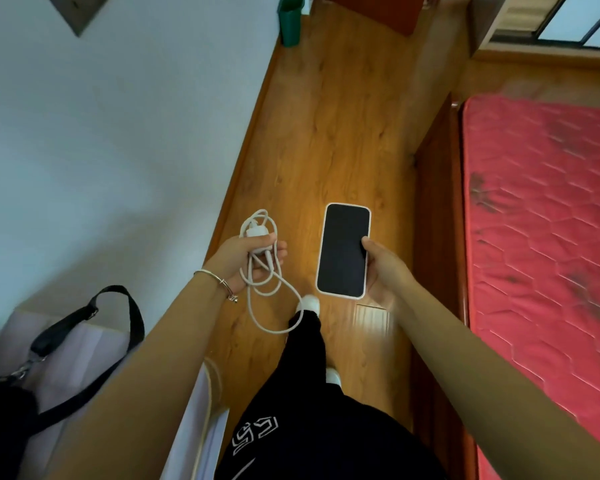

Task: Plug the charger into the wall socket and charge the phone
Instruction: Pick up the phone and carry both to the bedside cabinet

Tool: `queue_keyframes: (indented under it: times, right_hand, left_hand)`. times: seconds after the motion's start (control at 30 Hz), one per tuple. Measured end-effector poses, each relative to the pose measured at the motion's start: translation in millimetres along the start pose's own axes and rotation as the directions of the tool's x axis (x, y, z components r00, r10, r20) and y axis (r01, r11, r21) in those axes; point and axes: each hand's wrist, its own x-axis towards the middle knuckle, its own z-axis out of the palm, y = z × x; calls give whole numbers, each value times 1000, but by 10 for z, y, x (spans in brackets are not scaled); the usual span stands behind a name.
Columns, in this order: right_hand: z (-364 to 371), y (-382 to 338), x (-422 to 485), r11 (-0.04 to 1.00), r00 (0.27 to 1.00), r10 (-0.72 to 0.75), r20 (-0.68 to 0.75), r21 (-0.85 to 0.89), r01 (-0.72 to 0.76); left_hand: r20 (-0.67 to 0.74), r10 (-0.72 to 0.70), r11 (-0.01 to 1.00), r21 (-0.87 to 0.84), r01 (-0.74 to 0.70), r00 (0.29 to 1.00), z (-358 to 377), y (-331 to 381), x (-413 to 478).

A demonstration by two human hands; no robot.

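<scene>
Black trousers are crowding the bottom edge; mid-frame I am watching the left hand curling around the half-covered white charger, cable dangling, right hand gripping the dark-screened phone, fingers hiding behind.

Left hand grips charger — right hand holds phone.

My left wrist: thin silver bangle, tiny charm on it. My arms bare. Black trousers, white blocky marks on thigh. White shoes.
</scene>
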Motion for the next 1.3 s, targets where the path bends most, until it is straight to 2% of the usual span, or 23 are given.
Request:
queue_keyframes:
  times: [0.23, 0.37, 0.8, 1.3]
  right_hand:
    - [175, -534, 628, 999, 998, 7, -62, 54, -4]
    - [374, -915, 951, 998, 995, 24, -101, 59, -19]
    - [787, -1928, 1860, 992, 985, 28, -171, 125, -6]
    - [1103, -3502, 3270, 987, 990, 93, -108, 141, -77]
  left_hand:
    - [-8, -85, 996, -8, 85, 996, -3, 506, 772]
    - [-39, -103, 992, -84, 99, 994, -19, 937, 1215]
    - [19, -135, 983, -121, 136, 991, 12, 1977, 2205]
    - [-53, -83, 990, -117, 76, 995, 377, 3385, 3496]
